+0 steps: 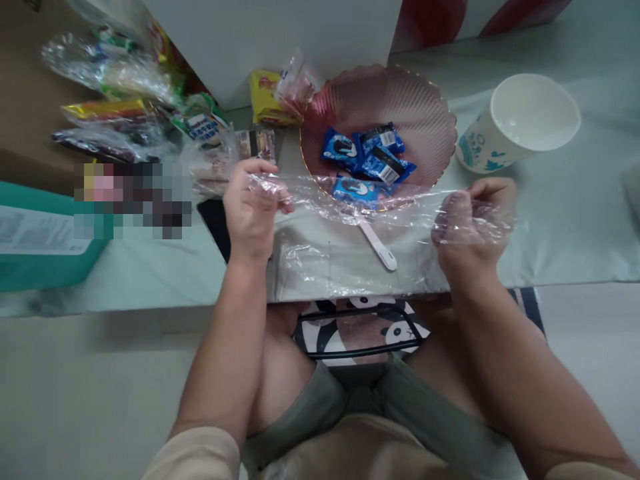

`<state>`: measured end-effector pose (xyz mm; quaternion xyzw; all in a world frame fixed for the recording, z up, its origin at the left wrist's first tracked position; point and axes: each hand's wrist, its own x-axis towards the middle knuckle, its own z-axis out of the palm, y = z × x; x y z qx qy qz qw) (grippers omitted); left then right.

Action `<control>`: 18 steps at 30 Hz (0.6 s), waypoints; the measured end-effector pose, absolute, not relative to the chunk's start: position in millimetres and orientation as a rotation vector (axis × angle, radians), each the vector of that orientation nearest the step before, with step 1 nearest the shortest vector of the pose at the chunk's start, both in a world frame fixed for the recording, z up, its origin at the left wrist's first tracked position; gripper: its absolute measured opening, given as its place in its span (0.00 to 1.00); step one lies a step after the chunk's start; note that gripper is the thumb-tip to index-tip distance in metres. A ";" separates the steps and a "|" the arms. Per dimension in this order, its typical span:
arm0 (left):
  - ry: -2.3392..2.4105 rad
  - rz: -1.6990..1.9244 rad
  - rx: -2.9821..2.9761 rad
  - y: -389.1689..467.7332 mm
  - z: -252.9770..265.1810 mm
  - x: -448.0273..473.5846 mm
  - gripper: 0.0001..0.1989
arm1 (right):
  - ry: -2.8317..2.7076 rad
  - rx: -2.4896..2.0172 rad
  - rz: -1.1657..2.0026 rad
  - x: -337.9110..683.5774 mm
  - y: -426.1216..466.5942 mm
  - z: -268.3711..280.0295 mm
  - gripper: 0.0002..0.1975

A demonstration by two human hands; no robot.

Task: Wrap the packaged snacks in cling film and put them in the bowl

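A clear plastic bag (360,217) is stretched between my two hands, above the table's front edge. My left hand (254,210) is closed on its left end, and my right hand (473,227) grips the right end with the thumb along the film. Behind the film stands a pink ribbed plate (420,107) with a gold scalloped rim. Several blue snack packets (383,163) lie in the plate, the nearest one partly seen through the film. A white plastic handle (379,245) lies in front of the plate; its far end is hidden under the film.
To the right of the plate stands a white paper bucket (487,137). Several bagged snacks (135,80) crowd the back left, with a yellow packet (267,97) beside the plate. A dark phone-like slab (214,227) lies by my left wrist. A teal container (45,233) stands far left.
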<state>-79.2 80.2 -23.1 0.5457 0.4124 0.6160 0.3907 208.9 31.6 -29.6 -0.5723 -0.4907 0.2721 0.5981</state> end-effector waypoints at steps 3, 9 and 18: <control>1.010 1.326 1.368 76.9 -24.8 -84.9 0.34 | -1.055 -1.222 0.515 205.7 34.2 -25.1 0.23; 1.095 0.920 1.569 62.7 -11.5 -90.0 0.19 | -1.038 -1.121 0.329 212.4 30.0 -22.0 0.27; 0.976 1.528 1.533 65.2 -9.4 -86.8 0.12 | -1.419 -1.185 0.432 217.6 9.9 -14.5 0.10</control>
